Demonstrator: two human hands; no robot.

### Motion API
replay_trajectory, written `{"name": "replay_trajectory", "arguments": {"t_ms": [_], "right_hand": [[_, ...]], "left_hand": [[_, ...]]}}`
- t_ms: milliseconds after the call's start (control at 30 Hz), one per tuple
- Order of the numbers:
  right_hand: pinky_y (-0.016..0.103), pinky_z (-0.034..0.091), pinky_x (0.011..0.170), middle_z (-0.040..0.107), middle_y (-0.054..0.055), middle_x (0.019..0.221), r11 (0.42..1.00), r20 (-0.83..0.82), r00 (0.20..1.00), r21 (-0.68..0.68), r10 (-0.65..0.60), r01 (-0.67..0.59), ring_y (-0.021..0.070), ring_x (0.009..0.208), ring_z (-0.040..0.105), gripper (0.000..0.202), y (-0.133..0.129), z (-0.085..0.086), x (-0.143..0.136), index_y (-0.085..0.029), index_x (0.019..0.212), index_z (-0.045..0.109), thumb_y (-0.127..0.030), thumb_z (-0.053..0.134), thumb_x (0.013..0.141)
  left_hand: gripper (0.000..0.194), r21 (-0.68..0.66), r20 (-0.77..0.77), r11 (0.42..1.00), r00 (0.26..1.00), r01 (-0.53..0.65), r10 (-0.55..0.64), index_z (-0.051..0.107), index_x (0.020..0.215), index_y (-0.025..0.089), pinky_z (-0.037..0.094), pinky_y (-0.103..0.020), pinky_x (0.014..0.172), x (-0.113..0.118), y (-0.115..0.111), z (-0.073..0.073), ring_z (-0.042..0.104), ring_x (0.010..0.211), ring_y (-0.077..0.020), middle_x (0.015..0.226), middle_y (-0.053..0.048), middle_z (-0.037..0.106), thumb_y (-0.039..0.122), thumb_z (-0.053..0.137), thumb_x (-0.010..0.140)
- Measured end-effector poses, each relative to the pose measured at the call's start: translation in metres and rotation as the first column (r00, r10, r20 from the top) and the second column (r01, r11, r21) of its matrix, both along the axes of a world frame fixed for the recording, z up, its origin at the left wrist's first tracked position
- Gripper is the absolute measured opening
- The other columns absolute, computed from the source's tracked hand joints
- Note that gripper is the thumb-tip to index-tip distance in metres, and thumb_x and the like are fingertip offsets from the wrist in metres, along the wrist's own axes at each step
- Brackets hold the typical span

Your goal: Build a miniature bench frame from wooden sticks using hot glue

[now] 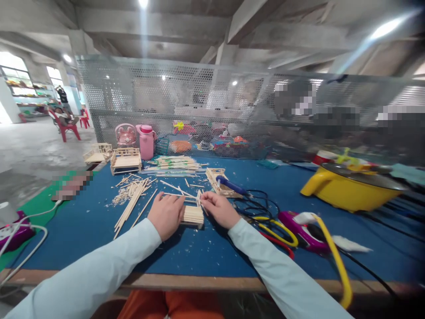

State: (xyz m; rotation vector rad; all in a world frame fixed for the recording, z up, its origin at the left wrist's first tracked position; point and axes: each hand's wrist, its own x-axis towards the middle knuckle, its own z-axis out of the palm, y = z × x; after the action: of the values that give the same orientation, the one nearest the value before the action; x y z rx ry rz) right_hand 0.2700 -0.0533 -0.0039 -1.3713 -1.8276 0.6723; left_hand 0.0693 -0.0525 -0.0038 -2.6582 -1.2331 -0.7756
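Note:
A small model made of pale wooden sticks [193, 215] stands on the blue table between my hands. My left hand [166, 215] lies over its left side, fingers closed on the model's back part. At the upper right of the model, my right hand [217, 208] pinches a thin upright stick piece [198, 198]. Behind my right hand rests a blue-handled glue gun [231, 185] against another stick model [217, 177]. Loose sticks [133, 204] and small cut bits [123, 193] lie left of my left hand.
Finished-looking stick models [126, 160] and a pink bottle [146, 141] stand at the back left, beside bundled sticks [175, 163]. Right are black cables [259, 206], a purple power strip [307, 232] and a yellow pan [352, 186]. A perforated metal screen [199, 97] borders the back.

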Motion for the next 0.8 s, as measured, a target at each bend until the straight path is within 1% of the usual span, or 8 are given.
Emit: {"name": "replay_trajectory", "arguments": {"t_ms": [100,167,267,367,500,600,667,800], "right_hand": [[0.024,0.035,0.052,0.046,-0.003,0.056,0.987,0.111,0.991,0.149,-0.072,0.055,0.0110,0.051,0.042,0.015,0.000,0.004,0.003,-0.018,0.070,0.048,-0.030,0.042,0.077],[0.026,0.037,0.057,0.053,0.000,0.061,0.953,0.238,0.963,0.299,-0.128,0.053,0.0133,0.057,0.048,0.015,-0.003,0.006,0.002,-0.018,0.071,0.050,-0.026,0.041,0.080],[0.027,0.040,0.063,0.061,0.006,0.073,0.875,0.392,0.902,0.483,-0.183,-0.032,0.0162,0.068,0.055,0.018,-0.010,0.009,-0.006,-0.017,0.079,0.054,-0.023,0.038,0.083],[0.027,0.042,0.066,0.064,0.009,0.079,0.771,0.459,0.857,0.625,-0.236,-0.122,0.0173,0.074,0.058,0.021,-0.018,0.010,-0.015,-0.016,0.087,0.056,-0.021,0.036,0.085],[0.028,0.044,0.065,0.065,0.010,0.077,0.671,0.485,0.825,0.718,-0.290,-0.186,0.0181,0.072,0.058,0.024,-0.020,0.007,-0.020,-0.014,0.089,0.057,-0.018,0.034,0.085],[0.030,0.044,0.062,0.065,0.011,0.073,0.654,0.526,0.793,0.722,-0.307,-0.225,0.0193,0.068,0.058,0.026,-0.018,0.008,-0.017,-0.013,0.089,0.059,-0.018,0.033,0.085],[0.031,0.045,0.066,0.065,0.011,0.077,0.675,0.534,0.793,0.703,-0.295,-0.223,0.0196,0.073,0.059,0.026,-0.020,0.012,-0.012,-0.014,0.091,0.059,-0.020,0.035,0.085],[0.034,0.042,0.080,0.062,0.013,0.100,0.716,0.420,0.817,0.698,-0.396,-0.012,0.0219,0.096,0.055,0.025,-0.038,0.023,0.008,-0.016,0.099,0.056,-0.029,0.039,0.086]], "left_hand": [[0.034,0.031,0.261,0.993,0.960,-0.115,0.103,0.054,0.108,0.017,0.040,-0.035,0.086,-0.015,0.007,0.012,0.056,0.084,-0.0169,0.089,-0.006,0.063,0.012,0.036,0.079],[0.032,0.140,0.389,0.969,0.911,-0.204,0.136,0.056,0.104,0.015,0.040,-0.036,0.087,-0.017,0.007,0.020,0.054,0.091,-0.0196,0.093,-0.009,0.062,0.012,0.038,0.077],[0.032,0.273,0.251,0.961,0.968,-0.041,-0.030,0.055,0.108,0.019,0.022,-0.048,0.101,-0.005,-0.002,0.026,0.046,0.108,-0.0228,0.108,-0.008,0.059,0.015,0.043,0.078],[0.025,0.213,0.138,0.976,0.988,0.042,-0.072,0.056,0.104,0.021,0.013,-0.055,0.102,0.015,-0.012,0.024,0.049,0.105,-0.0225,0.102,-0.007,0.062,0.023,0.039,0.085],[0.027,0.088,0.022,0.994,0.998,0.062,-0.064,0.060,0.087,0.019,0.037,-0.044,0.088,0.027,-0.011,0.022,0.058,0.074,-0.0174,0.076,-0.004,0.063,0.025,0.034,0.087],[0.030,0.047,-0.038,0.997,0.997,0.065,-0.063,0.059,0.079,0.017,0.044,-0.030,0.066,0.025,-0.007,0.024,0.057,0.069,-0.0173,0.075,-0.006,0.061,0.027,0.032,0.088],[0.032,0.050,-0.045,0.996,0.997,0.069,-0.067,0.058,0.077,0.017,0.043,-0.027,0.061,0.023,-0.005,0.024,0.056,0.069,-0.0167,0.075,-0.006,0.059,0.027,0.030,0.089],[0.031,0.075,0.016,0.996,0.999,0.048,-0.049,0.058,0.079,0.019,0.041,-0.025,0.060,0.015,-0.006,0.023,0.055,0.071,-0.0160,0.076,-0.004,0.059,0.027,0.030,0.089]]}}
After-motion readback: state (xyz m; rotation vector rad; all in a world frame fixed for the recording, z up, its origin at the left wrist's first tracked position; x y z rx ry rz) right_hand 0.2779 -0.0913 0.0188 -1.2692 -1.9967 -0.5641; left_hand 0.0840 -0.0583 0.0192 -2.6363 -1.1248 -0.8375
